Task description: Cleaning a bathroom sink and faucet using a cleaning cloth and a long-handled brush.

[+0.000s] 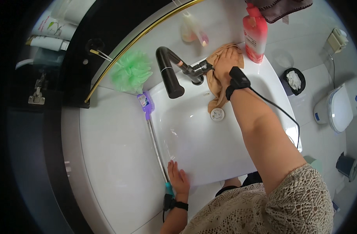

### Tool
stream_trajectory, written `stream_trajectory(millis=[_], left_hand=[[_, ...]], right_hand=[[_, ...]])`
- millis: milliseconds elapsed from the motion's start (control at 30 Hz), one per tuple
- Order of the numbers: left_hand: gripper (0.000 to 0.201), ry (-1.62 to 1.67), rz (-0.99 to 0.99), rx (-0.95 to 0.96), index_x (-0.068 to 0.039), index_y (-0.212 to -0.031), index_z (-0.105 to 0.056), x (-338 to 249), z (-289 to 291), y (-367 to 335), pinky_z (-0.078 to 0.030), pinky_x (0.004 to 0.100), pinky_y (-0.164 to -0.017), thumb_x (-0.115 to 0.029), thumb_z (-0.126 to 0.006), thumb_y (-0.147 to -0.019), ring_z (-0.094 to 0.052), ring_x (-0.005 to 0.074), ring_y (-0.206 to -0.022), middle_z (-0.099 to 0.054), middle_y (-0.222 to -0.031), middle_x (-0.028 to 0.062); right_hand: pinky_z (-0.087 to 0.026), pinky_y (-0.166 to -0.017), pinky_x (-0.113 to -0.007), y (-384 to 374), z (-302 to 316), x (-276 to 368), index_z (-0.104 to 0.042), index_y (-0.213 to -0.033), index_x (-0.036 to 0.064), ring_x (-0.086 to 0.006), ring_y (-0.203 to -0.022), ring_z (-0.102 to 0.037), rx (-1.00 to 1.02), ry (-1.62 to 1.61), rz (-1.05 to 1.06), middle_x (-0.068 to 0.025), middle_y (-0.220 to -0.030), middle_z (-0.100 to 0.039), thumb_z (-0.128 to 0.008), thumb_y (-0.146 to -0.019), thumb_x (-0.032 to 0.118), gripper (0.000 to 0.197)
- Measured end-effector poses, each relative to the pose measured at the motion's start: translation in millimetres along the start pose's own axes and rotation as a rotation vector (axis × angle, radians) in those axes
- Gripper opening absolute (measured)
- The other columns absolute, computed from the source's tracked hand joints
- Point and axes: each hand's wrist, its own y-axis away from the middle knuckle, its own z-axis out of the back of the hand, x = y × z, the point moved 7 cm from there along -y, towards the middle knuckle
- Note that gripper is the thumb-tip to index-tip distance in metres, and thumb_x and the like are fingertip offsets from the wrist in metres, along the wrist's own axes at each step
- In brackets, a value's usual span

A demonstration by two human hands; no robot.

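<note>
A light-brown cloth point(214, 85) lies bunched on the back right ledge of the white sink point(209, 156), and one end trails down to the round drain plug point(217, 114). My right hand point(226, 62) presses this cloth down beside the base of the black faucet point(174, 76), its fingers over the fabric. At the basin's front left corner, my left hand point(178, 179) rests on the rim with fingers stretched out and nothing in them. Close to it runs a metal pole with a purple head point(146, 102), leaning along the sink's left side.
A pink pump bottle point(255, 35) stands on the ledge just right of the cloth. A green bath puff point(131, 72) hangs at the back left, below a gold-edged cabinet point(147, 29). On the right are a bin point(293, 82) and a toilet point(340, 107).
</note>
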Motion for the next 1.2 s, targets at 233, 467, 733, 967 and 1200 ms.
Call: stream_trajectory(millis=[233, 467, 733, 967, 1200], left_hand=[[0.036, -0.022, -0.016, -0.013, 0.009, -0.121, -0.056, 0, 2, -2, -0.031, 0.0487, -0.11, -0.008, -0.049, -0.09, -0.04, 0.0418, -0.131, -0.049, -0.135, 0.0252], [0.038, -0.06, -0.044, 0.036, 0.008, -0.121, -0.056, -6, 1, -3, -0.028, 0.0507, -0.11, -0.009, -0.048, -0.089, -0.039, 0.0446, -0.13, -0.048, -0.135, 0.027], [0.037, -0.049, -0.062, 0.021, 0.01, -0.121, -0.056, -16, 4, -6, -0.028, 0.0502, -0.11, -0.006, -0.047, -0.088, -0.039, 0.0445, -0.13, -0.049, -0.135, 0.0269], [0.036, -0.061, -0.084, 0.02, 0.01, -0.12, -0.057, -11, 1, -4, -0.03, 0.049, -0.11, -0.005, -0.046, -0.089, -0.039, 0.0429, -0.13, -0.049, -0.135, 0.0258], [0.034, -0.097, -0.043, 0.048, 0.007, -0.12, -0.058, -9, -3, -4, -0.03, 0.0471, -0.11, -0.006, -0.045, -0.091, -0.038, 0.0403, -0.132, -0.048, -0.138, 0.022]], right_hand=[[-0.024, -0.113, -0.046, 12, -1, 10, -0.05, -0.127, -0.0043, -0.0347, -0.133, -0.034, -0.013, -0.122, 0.293, -0.0189, -0.134, -0.046, -0.047, -0.086, 0.017, 0.047], [-0.022, -0.114, -0.045, -4, 10, -24, -0.047, -0.131, -0.004, -0.035, -0.131, -0.036, -0.171, -0.233, 0.175, -0.0197, -0.136, -0.045, -0.047, -0.086, 0.023, 0.052], [-0.017, -0.115, -0.048, 27, 23, 13, -0.041, -0.135, -0.0078, -0.0388, -0.135, -0.029, 0.039, -0.061, -0.084, -0.0257, -0.14, -0.039, -0.046, -0.087, 0.036, 0.065], [-0.013, -0.116, -0.05, 42, 11, 10, -0.041, -0.136, -0.0083, -0.0398, -0.137, -0.028, 0.162, -0.046, 0.182, -0.027, -0.142, -0.039, -0.044, -0.09, 0.045, 0.07], [-0.019, -0.116, -0.042, 48, 4, -54, -0.045, -0.136, -0.0015, -0.0325, -0.139, -0.03, 0.137, -0.179, 0.234, -0.0184, -0.147, -0.039, -0.04, -0.096, 0.028, 0.05]])
